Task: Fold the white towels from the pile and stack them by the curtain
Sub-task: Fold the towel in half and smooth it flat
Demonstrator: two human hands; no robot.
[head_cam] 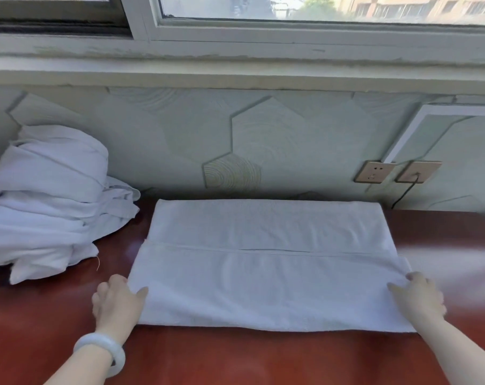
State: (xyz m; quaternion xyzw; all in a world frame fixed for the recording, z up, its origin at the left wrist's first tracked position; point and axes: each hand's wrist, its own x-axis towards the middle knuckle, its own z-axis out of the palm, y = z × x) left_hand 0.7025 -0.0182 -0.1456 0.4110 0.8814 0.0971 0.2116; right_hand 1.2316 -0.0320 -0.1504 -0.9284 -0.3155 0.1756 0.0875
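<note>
Bangle: pale and round, on the left wrist, nearest of all.
Left hand: at the near left corner of the towel. The thumb lies on top of the cloth and the other fingers are bent at its edge, so it holds the corner.
Right hand: at the near right corner. The thumb is on top and the fingers are bent over the edge, holding the cloth too.
Table: red-brown and shiny.
Towel: white and flat on the table between the two hands, folded long. One cloth edge runs across its middle from left to right, and its far side is close to the wall.
White blur: just past the right hand; I cannot tell what it is.
Pile: white towels heaped at the left, by the wall, just beside the flat towel.
Wall: pale green, with six-sided shapes.
Sockets: a tan socket and a second socket sit side by side on the right. A dark cord hangs from the second.
Window: up high, with a tree and buildings outside.
</note>
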